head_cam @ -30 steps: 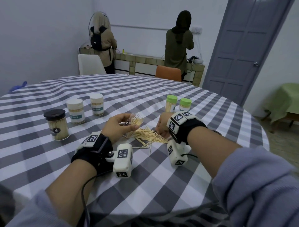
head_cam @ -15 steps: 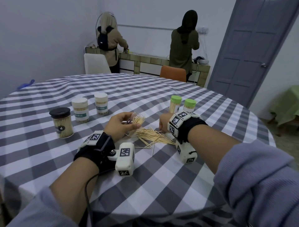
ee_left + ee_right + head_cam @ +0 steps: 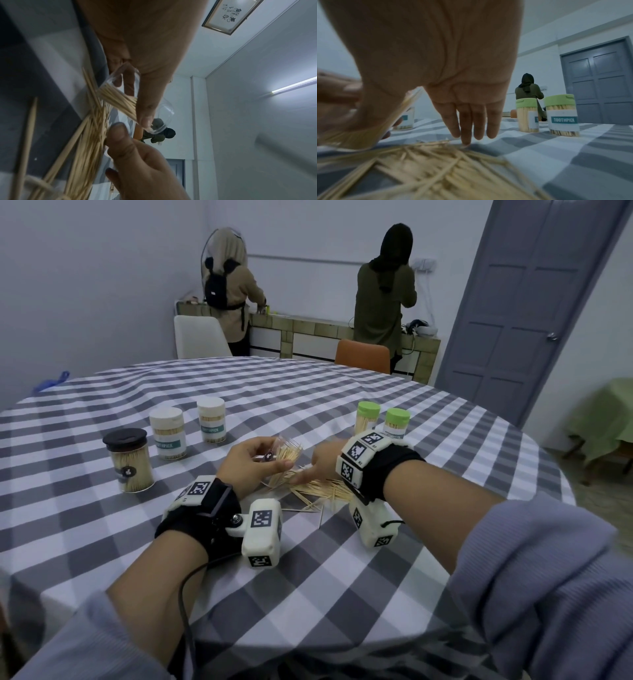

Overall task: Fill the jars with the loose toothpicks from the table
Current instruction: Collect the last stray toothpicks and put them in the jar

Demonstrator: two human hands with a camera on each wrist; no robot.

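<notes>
My left hand (image 3: 260, 463) grips a small clear jar (image 3: 286, 451), tilted with its mouth toward the right hand. A bundle of toothpicks (image 3: 118, 100) lies inside the clear jar (image 3: 120, 83). Just below its mouth, loose toothpicks (image 3: 322, 491) are heaped on the checked tablecloth. My right hand (image 3: 317, 469) reaches over the heap with straight fingers (image 3: 465, 128), whose tips touch the toothpicks (image 3: 428, 155). In the left wrist view the right thumb (image 3: 118, 134) lies against the heap's edge.
A black-lidded jar (image 3: 128, 460) and two white-lidded jars (image 3: 168, 433) (image 3: 211, 421), all full, stand to the left. Two green-lidded jars (image 3: 367, 416) (image 3: 396, 422) stand just beyond my right wrist. Two people stand at a far counter, with chairs behind the table.
Both hands stay at the heap. My right hand has stretched a little leftward toward the jar's mouth. The left hand keeps holding the tilted jar.
</notes>
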